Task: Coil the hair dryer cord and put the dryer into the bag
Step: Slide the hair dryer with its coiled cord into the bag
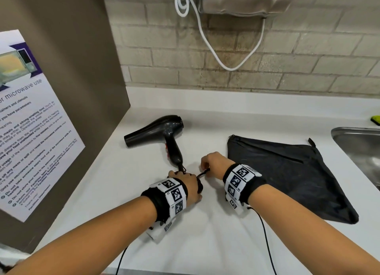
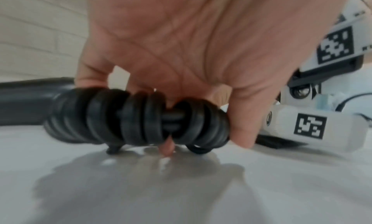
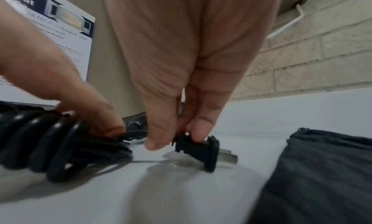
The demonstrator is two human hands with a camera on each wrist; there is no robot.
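Note:
A black hair dryer [image 1: 158,133] lies on the white counter [image 1: 205,233], nozzle to the left, handle toward me. Its black cord [image 2: 138,116] is wound into a tight bundle [image 3: 50,146] just below the handle. My left hand [image 1: 188,184] grips that bundle [image 1: 199,187] with fingers curled around it. My right hand [image 1: 213,164] pinches the black plug [image 3: 198,151] between thumb and fingers, its metal prongs [image 3: 229,158] pointing right, low over the counter. A flat black bag [image 1: 287,178] lies right of my right hand, with its zip along the far edge.
A steel sink [image 1: 362,149] is at the right edge, with a yellow-green sponge [image 1: 375,120] behind it. A brown panel with a microwave notice [image 1: 30,120] stands on the left. A white cable [image 1: 230,62] hangs on the brick wall behind.

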